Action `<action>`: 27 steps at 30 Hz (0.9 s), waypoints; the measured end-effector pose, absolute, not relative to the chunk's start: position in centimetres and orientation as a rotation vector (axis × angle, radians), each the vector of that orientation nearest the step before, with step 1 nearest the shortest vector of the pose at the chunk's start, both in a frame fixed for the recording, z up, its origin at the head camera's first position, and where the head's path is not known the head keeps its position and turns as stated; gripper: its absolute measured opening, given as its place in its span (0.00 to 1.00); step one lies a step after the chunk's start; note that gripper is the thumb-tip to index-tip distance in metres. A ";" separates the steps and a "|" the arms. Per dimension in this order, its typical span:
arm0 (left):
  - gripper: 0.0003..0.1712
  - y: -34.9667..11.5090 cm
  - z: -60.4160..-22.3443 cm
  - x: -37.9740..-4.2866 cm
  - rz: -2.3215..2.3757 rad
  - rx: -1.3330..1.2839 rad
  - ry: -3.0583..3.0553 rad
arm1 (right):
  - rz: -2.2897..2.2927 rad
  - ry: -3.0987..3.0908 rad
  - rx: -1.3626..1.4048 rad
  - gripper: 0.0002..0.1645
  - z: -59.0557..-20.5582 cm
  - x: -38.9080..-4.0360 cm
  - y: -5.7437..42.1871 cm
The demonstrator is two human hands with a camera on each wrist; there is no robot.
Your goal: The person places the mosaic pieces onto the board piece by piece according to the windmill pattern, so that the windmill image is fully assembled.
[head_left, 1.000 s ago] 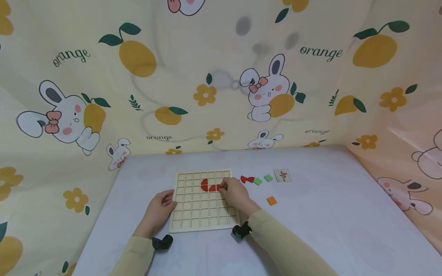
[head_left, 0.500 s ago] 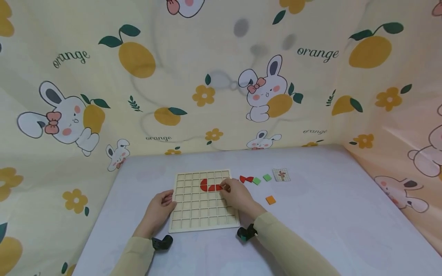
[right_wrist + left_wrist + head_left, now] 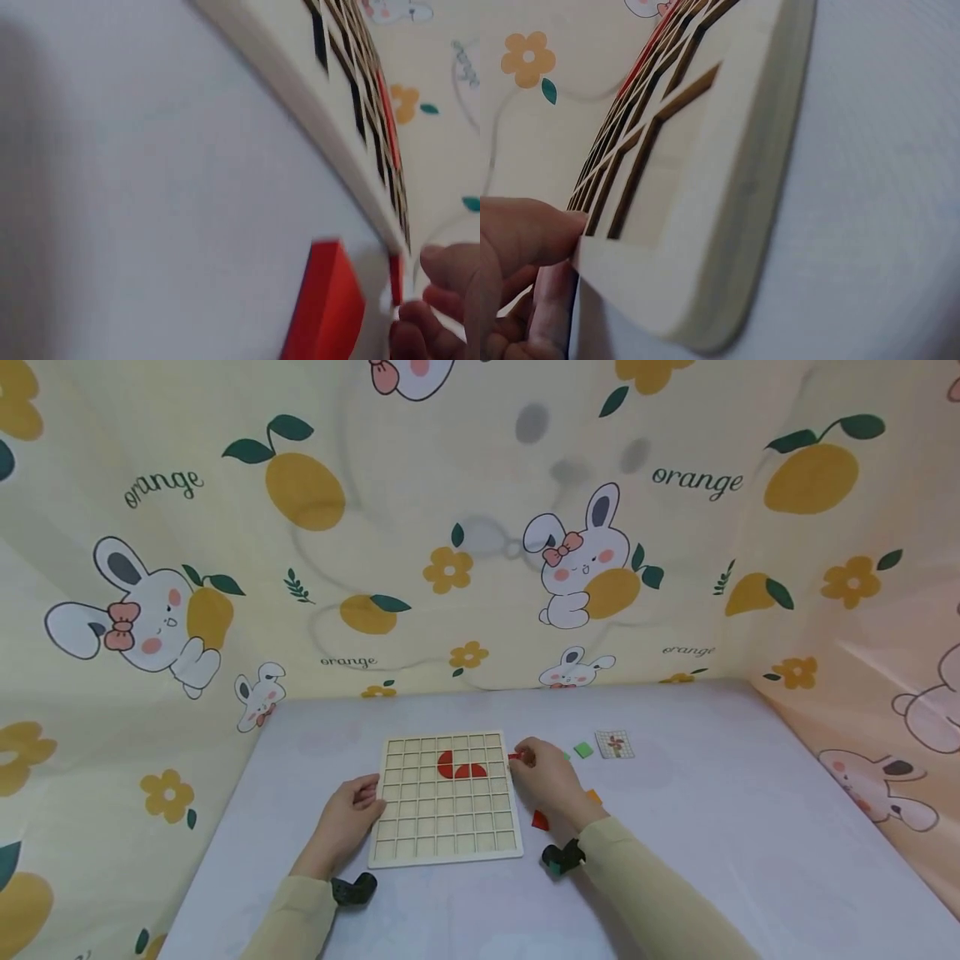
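My left hand (image 3: 347, 817) holds the left edge of a pale wooden grid board (image 3: 442, 827), thumb at the rim and other fingers bent beside it; the left wrist view shows that thumb (image 3: 547, 232) up close. Several red quarter-round tiles (image 3: 471, 771) sit in the board's upper cells, side by side. Off the board's right edge, my right hand (image 3: 551, 781) pinches a thin red piece (image 3: 516, 757), its outline largely hidden by the fingertips. Another red tile (image 3: 540, 820) lies under the right forearm, near the board; it appears large and blurred in the right wrist view.
A green square tile (image 3: 583, 749) and a small picture card (image 3: 615, 744) with a red pinwheel-like figure lie to the right. An orange tile (image 3: 594, 796) is partly covered by the right wrist. Printed cloth walls (image 3: 510, 668) enclose the white table (image 3: 720, 827).
My right hand has moved right, off the red tiles on the board to the red piece beside it. The tile under the forearm has come into view. The left hand stays put.
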State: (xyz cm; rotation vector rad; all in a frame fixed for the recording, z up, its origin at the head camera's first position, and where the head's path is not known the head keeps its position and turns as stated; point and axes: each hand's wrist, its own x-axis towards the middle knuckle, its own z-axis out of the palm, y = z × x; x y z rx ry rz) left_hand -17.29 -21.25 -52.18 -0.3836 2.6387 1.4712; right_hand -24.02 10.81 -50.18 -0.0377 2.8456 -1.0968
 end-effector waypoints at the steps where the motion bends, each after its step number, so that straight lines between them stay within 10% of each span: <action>1: 0.31 -21.3 -52.2 -17.3 1.472 -0.379 2.641 | -1.094 2.854 -0.002 0.17 -50.2 -24.1 11.0; 27: 0.31 -21.2 -52.6 -17.5 1.466 -0.405 2.649 | -0.993 2.912 0.128 0.20 -50.5 -25.7 11.7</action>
